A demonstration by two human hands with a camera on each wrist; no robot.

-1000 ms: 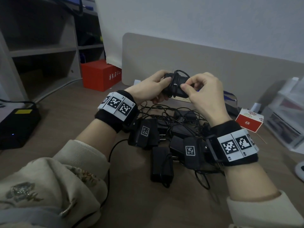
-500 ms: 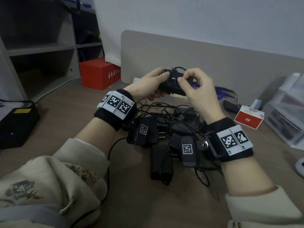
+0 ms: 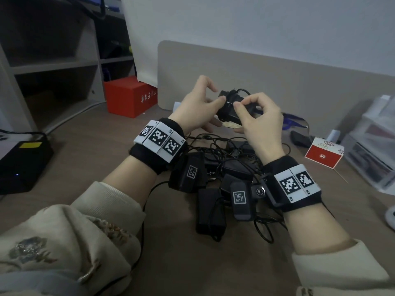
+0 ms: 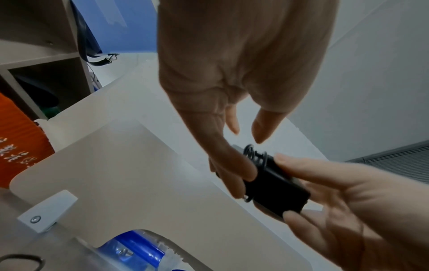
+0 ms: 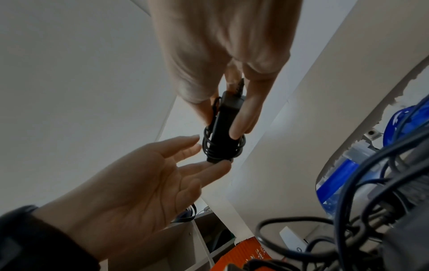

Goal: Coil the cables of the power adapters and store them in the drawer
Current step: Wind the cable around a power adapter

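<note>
A black power adapter [image 3: 228, 108] with its cable coiled round its body is held above the desk. My right hand [image 3: 241, 105] pinches it between thumb and fingers, as the right wrist view [image 5: 223, 119] shows. My left hand [image 3: 210, 97] is spread, with only fingertips touching the adapter's left end; its palm [image 5: 148, 183] faces the adapter. In the left wrist view the adapter [image 4: 278, 187] sits between the left hand [image 4: 232, 155] and the right hand [image 4: 336, 198]. A tangled pile of several black adapters [image 3: 230, 167] lies on the desk under my wrists.
A beige partition [image 3: 277, 82] stands behind the hands. A red box [image 3: 130, 96] sits at the back left, a black device [image 3: 23, 159] at the left edge. A small red-and-white box [image 3: 323, 153] and a translucent plastic drawer unit [image 3: 374, 154] are on the right.
My left hand has let go of the adapter and spread its fingers, keeping only fingertip contact. The right hand still pinches the adapter.
</note>
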